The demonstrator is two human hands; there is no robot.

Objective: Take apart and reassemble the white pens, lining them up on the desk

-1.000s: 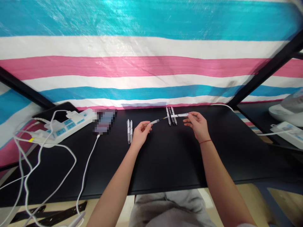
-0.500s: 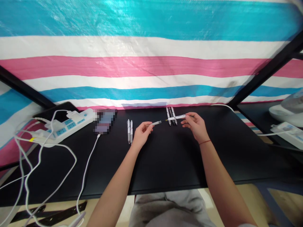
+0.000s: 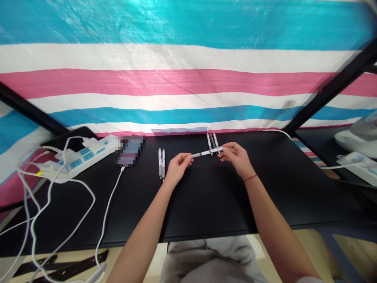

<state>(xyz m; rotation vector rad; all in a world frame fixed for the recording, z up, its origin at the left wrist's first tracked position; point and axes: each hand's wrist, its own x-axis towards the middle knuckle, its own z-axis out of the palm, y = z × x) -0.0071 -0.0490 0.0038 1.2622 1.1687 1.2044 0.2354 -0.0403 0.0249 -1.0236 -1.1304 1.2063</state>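
A white pen (image 3: 206,153) is held level above the black table between my two hands. My left hand (image 3: 178,166) pinches its grey grip end, and my right hand (image 3: 237,159) pinches the white barrel near the clip end. The two barrel parts meet or nearly meet; a dark band shows near the joint. Just behind the held pen, several similar pens (image 3: 210,140) lie side by side, partly covered by it. Two more white-and-grey pens (image 3: 161,164) lie to the left of my left hand.
On the left, a white power strip (image 3: 88,157) carries plugs and tangled white cables (image 3: 50,196). Beside it lies a phone (image 3: 129,152), blurred out, with a cable (image 3: 110,202). A striped sheet (image 3: 188,84) hangs behind the black table (image 3: 206,204). Another power strip (image 3: 361,167) is at right.
My right hand has moved left toward my left hand, bringing the white barrel over the dark refill that showed between the pen's two parts. My left hand has barely moved.
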